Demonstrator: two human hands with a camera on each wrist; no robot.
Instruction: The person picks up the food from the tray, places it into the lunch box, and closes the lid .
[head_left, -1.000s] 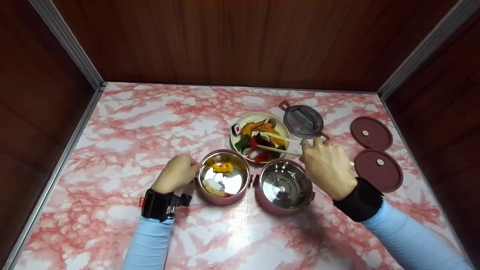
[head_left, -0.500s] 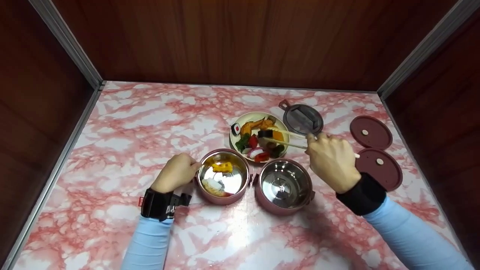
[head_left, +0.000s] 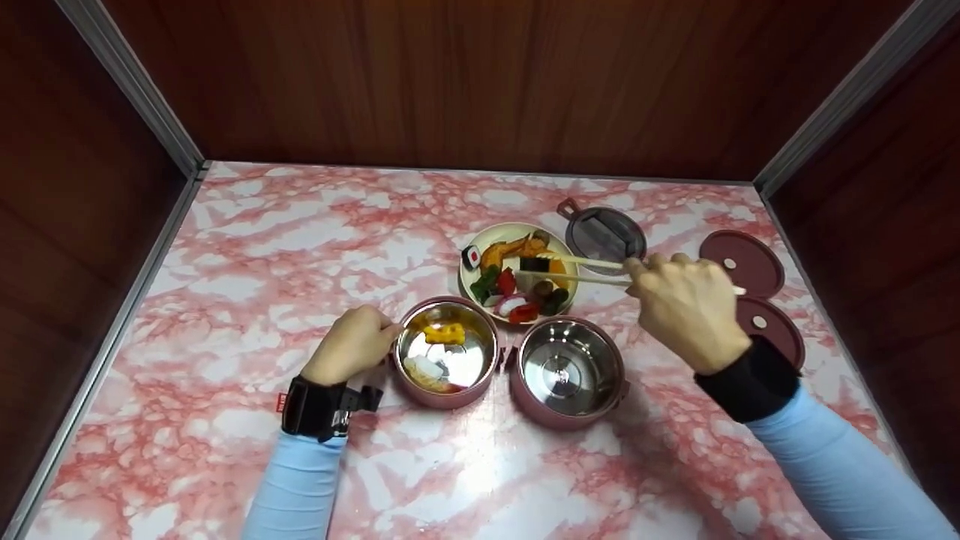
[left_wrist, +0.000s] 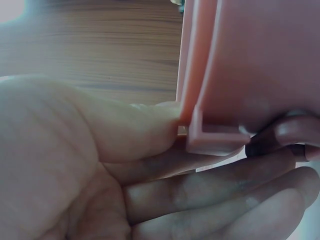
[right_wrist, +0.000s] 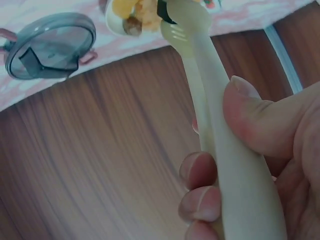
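A dark morsel [head_left: 535, 265] is caught mid-frame in tongs [head_left: 589, 262] pinched by the right hand [head_left: 686, 311], a pot [head_left: 454, 400] by the left hand [head_left: 352, 346], steady lifting seemingly required.

1. Small red tag [head_left: 282, 403] at the edge of the black left-wrist strap [head_left: 313, 409], head view: pale marks resembling lettering; too small to read.
2. Legible text, brands, numbers or signs, all three views: none.
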